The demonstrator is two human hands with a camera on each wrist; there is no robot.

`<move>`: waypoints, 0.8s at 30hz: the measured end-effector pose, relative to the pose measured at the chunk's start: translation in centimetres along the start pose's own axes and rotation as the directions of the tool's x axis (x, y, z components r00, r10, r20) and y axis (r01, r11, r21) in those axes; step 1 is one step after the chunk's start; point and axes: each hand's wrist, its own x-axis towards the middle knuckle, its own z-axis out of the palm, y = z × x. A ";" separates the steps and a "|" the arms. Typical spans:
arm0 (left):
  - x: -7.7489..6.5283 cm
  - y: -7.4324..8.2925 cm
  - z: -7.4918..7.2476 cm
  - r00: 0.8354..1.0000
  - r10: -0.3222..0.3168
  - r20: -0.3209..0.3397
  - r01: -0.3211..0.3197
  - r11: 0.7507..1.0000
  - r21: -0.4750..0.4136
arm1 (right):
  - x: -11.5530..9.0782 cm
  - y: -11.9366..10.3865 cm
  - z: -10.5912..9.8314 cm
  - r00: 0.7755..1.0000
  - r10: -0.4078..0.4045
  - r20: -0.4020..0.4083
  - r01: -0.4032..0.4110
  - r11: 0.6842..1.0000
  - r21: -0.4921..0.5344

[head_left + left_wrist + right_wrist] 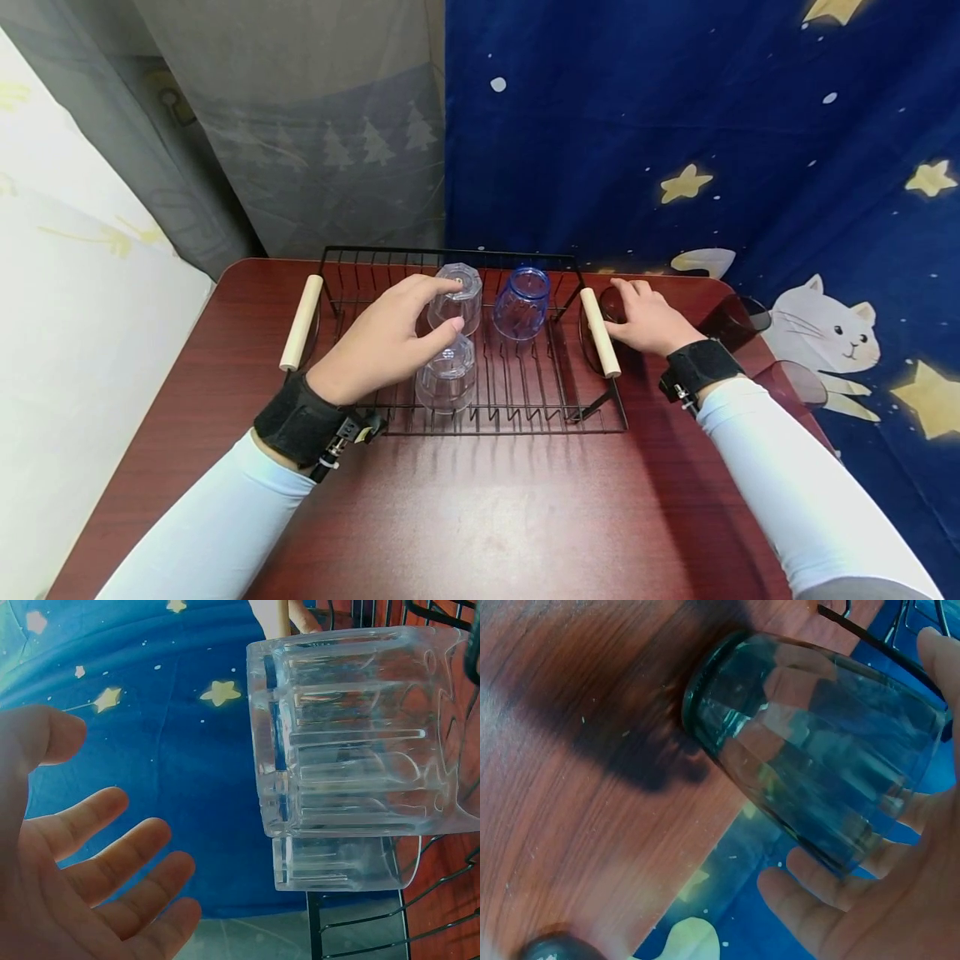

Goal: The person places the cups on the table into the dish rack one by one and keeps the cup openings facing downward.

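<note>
The rack point(517, 407) is black with pale-wood handles point(302, 323), the glasses point(446, 383) in it colourless and blue, the tumblers point(731, 323) to its right dark-tinted, the bench point(480, 504) beneath it red-brown and wood-grained, and the curtains point(562, 167) behind it grey with pale fir trees point(377, 143) and deep blue with yellow stars point(685, 184) and white dots point(498, 84).

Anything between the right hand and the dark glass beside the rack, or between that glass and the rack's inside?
Nothing visible stands between the right hand and the dark glass; the hand is right at it. Toward the inside of the rack, the right wooden handle is in the way, with the blue glass beyond it.
</note>
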 end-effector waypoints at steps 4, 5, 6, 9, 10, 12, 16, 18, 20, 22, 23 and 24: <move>0.0 -0.1 0.2 1.000 -0.001 0.004 0.001 1.000 0.012 | 0.3 0.2 0.3 1.000 0.004 -0.005 -0.004 1.000 0.011; 0.0 -0.1 0.2 1.000 0.001 0.006 -0.001 1.000 0.014 | 0.4 0.2 0.3 1.000 0.003 -0.007 -0.003 1.000 0.013; 0.0 -0.1 0.3 1.000 0.003 0.007 -0.004 1.000 0.016 | 0.4 0.3 0.4 1.000 -0.002 -0.010 0.002 1.000 0.015; 0.0 -0.2 0.5 1.000 0.007 0.010 -0.007 1.000 0.015 | 0.4 0.2 0.5 1.000 -0.015 -0.021 0.015 1.000 0.024; 0.0 -0.2 0.5 1.000 0.009 0.009 -0.010 1.000 0.013 | 0.3 0.2 0.4 0.999 -0.017 -0.027 0.018 0.999 0.028; 0.0 -0.2 0.5 1.000 0.014 0.006 -0.014 1.000 0.010 | 0.0 0.1 0.4 0.999 -0.027 -0.037 0.028 0.999 0.034; 0.0 -0.1 0.4 1.000 0.020 0.003 -0.020 1.000 0.009 | -0.4 0.0 0.3 0.998 -0.036 -0.056 0.038 0.998 0.046; 0.0 -0.1 0.4 1.000 0.022 0.004 -0.022 1.000 0.011 | -0.6 0.1 0.3 0.997 -0.036 -0.064 0.039 0.998 0.049; 0.0 -0.1 0.4 1.000 0.023 0.005 -0.023 1.000 0.010 | -0.9 0.2 0.4 0.996 -0.033 -0.082 0.037 0.998 0.052; -0.1 -0.1 0.4 1.000 0.023 0.006 -0.024 1.000 0.009 | -1.2 0.4 0.3 0.995 -0.025 -0.098 0.031 0.998 0.060; -0.1 -0.1 0.4 1.000 0.024 0.005 -0.024 1.000 0.009 | -1.3 0.5 0.2 0.994 -0.023 -0.108 0.031 0.997 0.066; -0.1 -0.1 0.4 1.000 0.026 0.005 -0.026 1.000 0.008 | -1.5 0.5 0.1 0.992 -0.023 -0.121 0.032 0.997 0.074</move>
